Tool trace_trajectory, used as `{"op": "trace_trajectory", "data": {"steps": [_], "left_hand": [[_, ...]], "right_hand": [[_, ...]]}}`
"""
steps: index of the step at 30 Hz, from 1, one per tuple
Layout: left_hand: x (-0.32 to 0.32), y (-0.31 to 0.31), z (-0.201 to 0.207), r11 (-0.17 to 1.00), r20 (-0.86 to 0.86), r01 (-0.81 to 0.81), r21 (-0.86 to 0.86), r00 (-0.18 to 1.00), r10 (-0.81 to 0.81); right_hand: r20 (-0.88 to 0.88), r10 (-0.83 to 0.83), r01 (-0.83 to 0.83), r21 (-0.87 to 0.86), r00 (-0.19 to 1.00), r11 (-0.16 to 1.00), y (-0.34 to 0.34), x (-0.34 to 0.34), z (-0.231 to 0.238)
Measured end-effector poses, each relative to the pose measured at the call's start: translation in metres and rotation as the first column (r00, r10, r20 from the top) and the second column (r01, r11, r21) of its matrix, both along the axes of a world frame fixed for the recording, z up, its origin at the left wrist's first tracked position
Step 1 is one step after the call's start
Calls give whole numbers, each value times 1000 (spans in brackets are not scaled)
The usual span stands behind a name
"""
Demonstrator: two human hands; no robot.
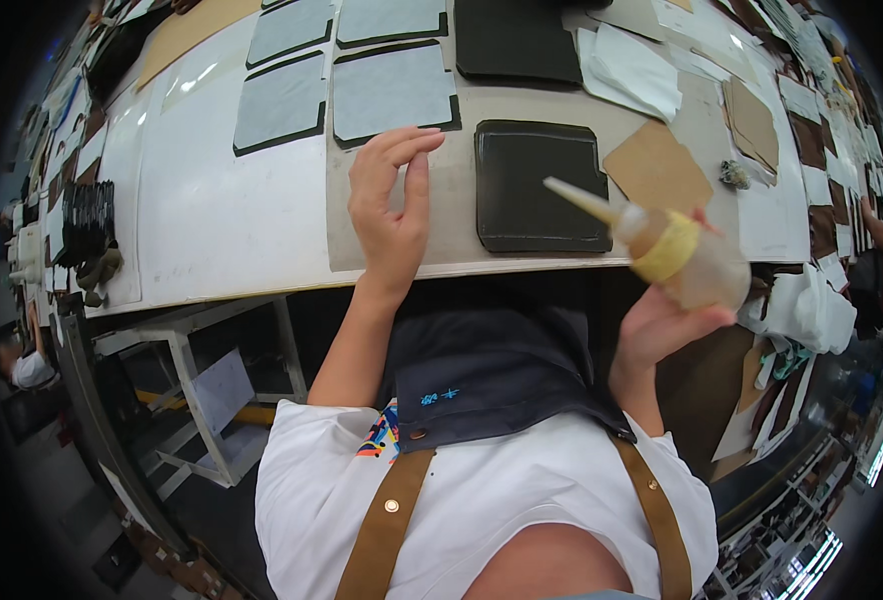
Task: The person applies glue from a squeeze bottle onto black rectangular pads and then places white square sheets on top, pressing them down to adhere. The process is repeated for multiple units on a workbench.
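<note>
My right hand is wrapped round a translucent squeeze bottle with a long pale nozzle and a yellow band. The bottle is tilted, its nozzle pointing up and left over a dark rectangular panel near the table's front edge. Motion blurs the bottle a little. Left of that panel, my left hand hovers over the table, fingers loosely curved and thumb apart, with nothing visible in it. Just beyond its fingertips lies a light grey, dark-edged piece, one of several in rows.
A black stack lies behind the dark panel, with white sheets beside it. A tan card touches the panel's right side. Dark pieces stand bundled at the table's left end. White crumpled bags hang at right.
</note>
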State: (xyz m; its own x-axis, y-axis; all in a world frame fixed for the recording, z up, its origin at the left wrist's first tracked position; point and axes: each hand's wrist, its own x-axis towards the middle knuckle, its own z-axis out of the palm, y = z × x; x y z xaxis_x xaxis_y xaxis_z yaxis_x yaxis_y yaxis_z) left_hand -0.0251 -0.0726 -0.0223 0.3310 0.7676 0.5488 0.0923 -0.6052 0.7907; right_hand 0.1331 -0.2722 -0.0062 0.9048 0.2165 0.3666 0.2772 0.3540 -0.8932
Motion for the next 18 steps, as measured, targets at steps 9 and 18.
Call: {"op": "trace_trajectory", "data": {"steps": [9,18], "left_hand": [[2,-2,1,1000,-40,19,4,999,-19],[6,-2,5,999,-89,51,0,995,-51]], "right_hand": [[143,-398,405,-569,906,716,-81,155,-58],[583,245,216,-608,774,764,36,147,32]]}}
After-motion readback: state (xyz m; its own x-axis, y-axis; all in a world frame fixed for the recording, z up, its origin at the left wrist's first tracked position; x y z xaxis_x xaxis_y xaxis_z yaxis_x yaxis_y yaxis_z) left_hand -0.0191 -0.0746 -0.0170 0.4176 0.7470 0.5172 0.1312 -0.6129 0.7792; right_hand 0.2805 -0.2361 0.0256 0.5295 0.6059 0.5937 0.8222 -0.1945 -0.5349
